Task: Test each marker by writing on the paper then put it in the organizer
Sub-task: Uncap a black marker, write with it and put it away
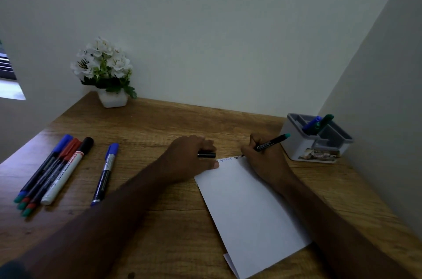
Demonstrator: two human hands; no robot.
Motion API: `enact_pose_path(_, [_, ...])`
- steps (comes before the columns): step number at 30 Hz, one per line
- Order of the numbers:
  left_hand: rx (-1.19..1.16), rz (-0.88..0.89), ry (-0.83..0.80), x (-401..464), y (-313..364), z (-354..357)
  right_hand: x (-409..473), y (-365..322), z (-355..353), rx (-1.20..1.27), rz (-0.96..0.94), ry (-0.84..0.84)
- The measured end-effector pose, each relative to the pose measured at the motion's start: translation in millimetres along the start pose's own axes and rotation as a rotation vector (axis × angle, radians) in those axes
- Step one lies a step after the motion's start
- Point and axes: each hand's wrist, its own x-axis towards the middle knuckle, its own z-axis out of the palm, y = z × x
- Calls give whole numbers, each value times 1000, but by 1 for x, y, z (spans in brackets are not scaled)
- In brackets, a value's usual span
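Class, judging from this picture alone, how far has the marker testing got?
Done: two markers stand in the organizer. In hand: the right hand writes on the paper with a black marker; the left hand holds its cap. Left: about six markers lying on the desk.

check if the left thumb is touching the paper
Touching: the head view shows the left hand with its thumb tip pressed on the paper at its top left corner.

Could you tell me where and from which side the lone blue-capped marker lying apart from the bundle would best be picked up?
Probably by the middle of its barrel, from above. The blue-capped marker lies flat on the desk with bare wood on both long sides, so thumb and fingers can close across it. The left hand is nearer, but it grips a black cap and steadies the paper.
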Motion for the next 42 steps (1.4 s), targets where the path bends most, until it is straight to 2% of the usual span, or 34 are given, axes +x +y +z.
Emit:
enact_pose_path(19, [-2,6,22,-2,2,-1,1,1,1,15,27,12])
enact_pose_path(23, [4,4,19,-1,2,-1,0,5,-5,84,21,69])
enact_pose_path(26, [-78,6,23,-3,0,-7,-1,4,-8,163,22,100])
enact_pose_path(31, [-131,68,19,-3,-8,-17,-6,-9,-9,72,-104,40])
enact_pose_path(36, [-142,82,85,-4,-4,-17,-15,-20,-11,229,-88,-87])
enact_pose_path(42, [-305,134,205,-8,7,-17,-15,-18,-13,382,-99,-142])
